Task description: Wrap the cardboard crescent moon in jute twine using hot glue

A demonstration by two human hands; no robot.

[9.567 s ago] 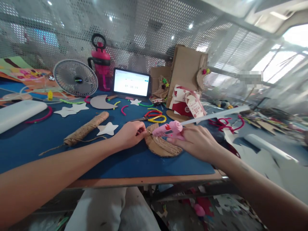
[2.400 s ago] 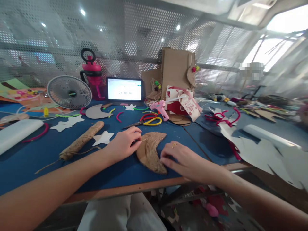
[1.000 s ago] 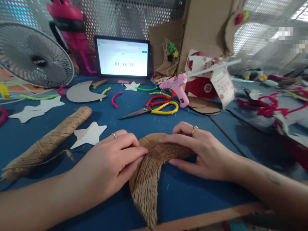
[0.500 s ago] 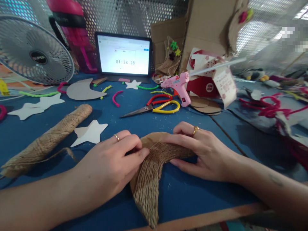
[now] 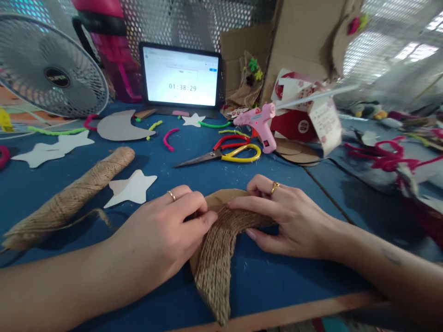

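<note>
Steadying the twine-covered crescent (image 5: 216, 272) on the blue surface (image 5: 277, 286), the right hand (image 5: 297, 219) grips it between fingers and thumb; the left hand (image 5: 166, 226) bunches its fingers at the outer edge, hiding whether they pinch anything. Even, gentle pressure should lay the strands (image 5: 223, 237) flush. Beyond the scissors (image 5: 240, 154), the bottle's (image 5: 114, 55) top is cut off.

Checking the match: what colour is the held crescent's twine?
The twine is brown, best seen in the head view.
</note>
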